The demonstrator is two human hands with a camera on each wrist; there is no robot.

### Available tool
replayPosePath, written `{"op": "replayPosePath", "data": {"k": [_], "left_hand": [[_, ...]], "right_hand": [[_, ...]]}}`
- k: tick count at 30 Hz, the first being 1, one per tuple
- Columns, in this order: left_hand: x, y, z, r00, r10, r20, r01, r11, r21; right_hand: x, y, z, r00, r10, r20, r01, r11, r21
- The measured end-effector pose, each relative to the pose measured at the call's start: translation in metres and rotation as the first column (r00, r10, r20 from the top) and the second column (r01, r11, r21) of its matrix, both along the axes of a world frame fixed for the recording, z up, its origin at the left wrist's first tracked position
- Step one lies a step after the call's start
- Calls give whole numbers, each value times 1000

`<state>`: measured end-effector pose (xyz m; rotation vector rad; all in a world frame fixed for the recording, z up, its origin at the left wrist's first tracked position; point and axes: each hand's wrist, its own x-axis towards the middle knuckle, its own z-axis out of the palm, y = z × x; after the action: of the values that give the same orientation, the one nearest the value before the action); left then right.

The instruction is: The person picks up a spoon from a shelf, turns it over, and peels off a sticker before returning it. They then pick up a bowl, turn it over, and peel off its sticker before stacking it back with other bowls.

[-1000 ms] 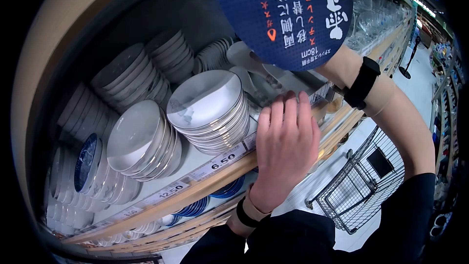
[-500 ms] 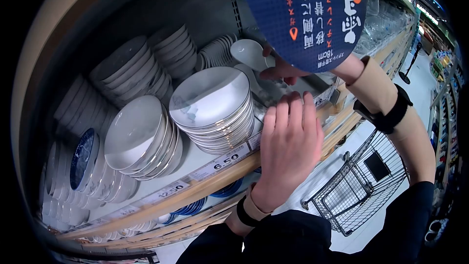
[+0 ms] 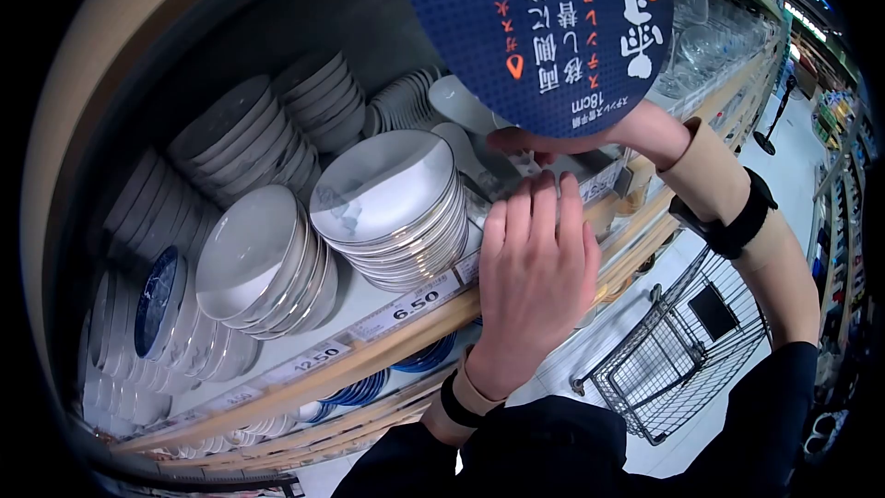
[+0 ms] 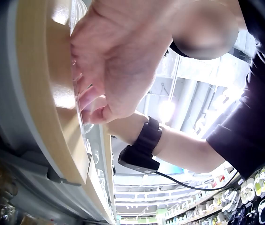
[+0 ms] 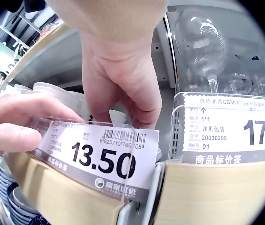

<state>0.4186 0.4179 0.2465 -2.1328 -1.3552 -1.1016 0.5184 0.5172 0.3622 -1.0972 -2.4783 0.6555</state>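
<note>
My left hand [image 3: 535, 286] rests at the shelf's front edge, its fingers fairly straight and pointing inward, beside a price label reading 13.50 [image 5: 104, 154]. Behind that label my right hand [image 5: 121, 82] reaches down into the shelf with bent fingers. Their tips are hidden by the label, so I cannot tell whether they grip anything. White spoons [image 3: 458, 103] lie around this hand in the head view. A round blue card [image 3: 553, 32] with white and orange writing covers part of the right hand there. Left of my left hand stands a stack of white bowls [image 3: 392, 189].
More bowl stacks [image 3: 267, 263] fill the shelf leftward, one with a blue-lined bowl [image 3: 159, 302]. Stemmed glasses [image 5: 203, 44] stand right of a metal divider. Below, a shopping cart [image 3: 668, 341] is on the aisle floor. Blue-rimmed dishes [image 3: 419, 353] are on the lower shelf.
My right forearm has come down and back toward me compared with a second ago. Fingers of the right hand showed beside the card half a second ago; now less shows. My left hand stays put.
</note>
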Motion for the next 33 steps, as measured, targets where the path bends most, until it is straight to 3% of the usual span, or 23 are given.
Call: {"op": "replayPosePath", "data": {"k": [1,8,11,14,16,18,20,23,26,29,33], "left_hand": [[0,0,0,1000,-4,-2,4,1000,7],[1,-1,0,1000,9,-1,-9,1000,-21],[2,-1,0,1000,16,-4,-16,1000,-14],[2,-1,-1,1000,22,-12,-22,1000,-11],[2,-1,-1,999,35,-21,-35,999,-16],[3,-2,-1,999,42,-23,-42,999,-11],[3,-2,-1,999,45,-27,-46,999,-7],[4,-2,-1,999,46,-27,-46,999,0],[4,-2,0,999,43,-20,-43,999,-2],[5,-3,1,999,46,-15,-46,999,-1],[6,-2,0,999,41,-9,-41,999,16]], "right_hand": [[3,0,-2,999,2,-51,-3,1000,-21],[15,6,-14,999,39,9,-39,999,-7],[17,12,-22,995,55,86,-71,979,191],[18,15,-25,989,77,128,-111,953,281],[24,37,-49,967,231,108,-253,814,522],[22,38,-51,964,235,122,-261,768,585],[16,35,-50,984,89,152,-153,858,491],[13,30,-43,992,37,121,-79,929,362],[16,38,-50,972,218,86,-230,822,521],[20,17,-39,988,155,21,-152,915,373],[22,20,-44,998,51,41,-61,954,292]]}}
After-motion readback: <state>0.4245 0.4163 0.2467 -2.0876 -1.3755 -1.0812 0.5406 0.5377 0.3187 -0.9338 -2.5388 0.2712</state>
